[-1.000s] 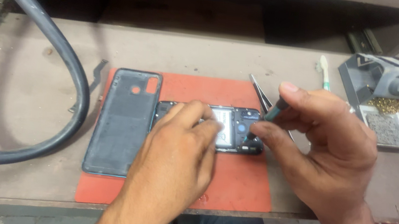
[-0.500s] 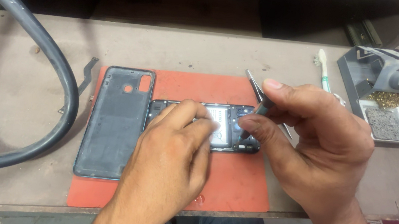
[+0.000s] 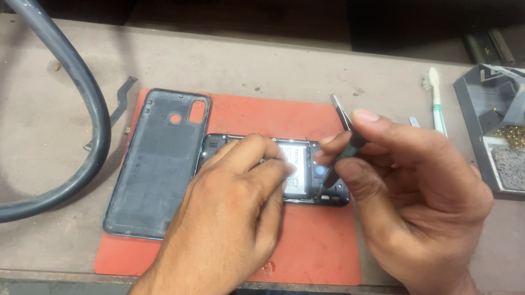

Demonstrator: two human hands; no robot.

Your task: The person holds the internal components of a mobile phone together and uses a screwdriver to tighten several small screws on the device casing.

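Since a second ago the right hand (image 3: 414, 204) has tipped its tweezers (image 3: 341, 143) down onto the opened phone (image 3: 312, 176), grip pinched narrow on them; left hand (image 3: 235, 217) presses the phone mid-mat. Orange mat (image 3: 303, 251) reaches the bench (image 3: 271, 69) front edge; back cover (image 3: 159, 162) lies left, dark hose (image 3: 79, 80) beyond, bare bench behind

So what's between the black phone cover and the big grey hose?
In the head view, a thin dark flex strip lies on bare table between the back cover and the hose.

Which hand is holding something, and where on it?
Right hand pinches tweezers mid-shaft, tips down on the opened phone. Left hand rests on the phone, gripping nothing.
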